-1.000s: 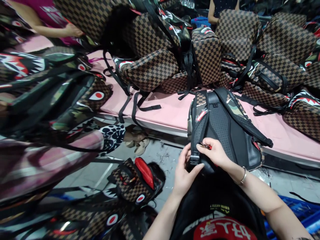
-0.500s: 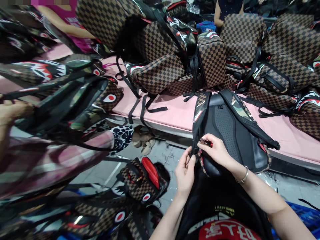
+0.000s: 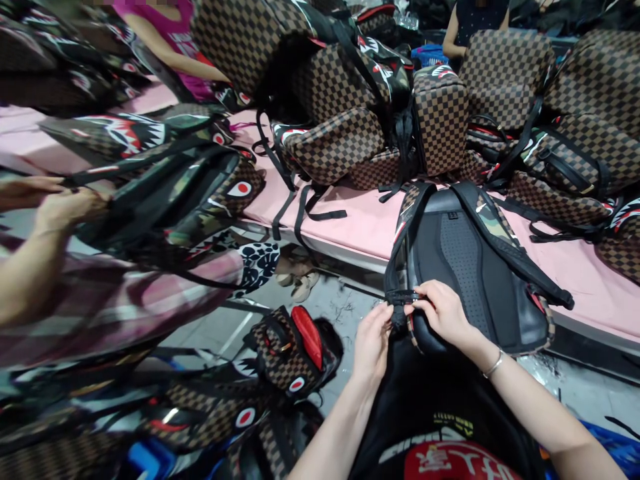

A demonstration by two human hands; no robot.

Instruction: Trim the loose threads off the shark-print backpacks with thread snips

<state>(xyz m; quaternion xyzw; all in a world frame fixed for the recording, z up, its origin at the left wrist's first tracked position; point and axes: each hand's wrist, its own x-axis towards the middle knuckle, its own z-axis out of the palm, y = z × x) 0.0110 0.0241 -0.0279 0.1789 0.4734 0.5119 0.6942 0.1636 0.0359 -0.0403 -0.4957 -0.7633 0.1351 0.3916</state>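
Nearest you was your black apron with its red printed patch, and just beyond it your two hands met at the lower end of the black shoulder strap on the camouflage-and-check backpack. Your left hand had thumb and fingertips pinching the strap's gathered end, while your right hand, a bangle at its wrist, pinched a slim dark piece lying across the strap; its exact kind was too small to tell. The backpack lay with its padded back panel up, top on the pink-covered table, bottom jutting over the near edge towards you. To your left, below that edge, sat a checked bag, open on a red lining. Farther left, a co-worker's hand gripped the strap of a shark-face backpack at the near edge. Beyond, checked backpacks crowded the table's far side. Past them were a person in a magenta top and another in a dark dotted top, near a blue basket.
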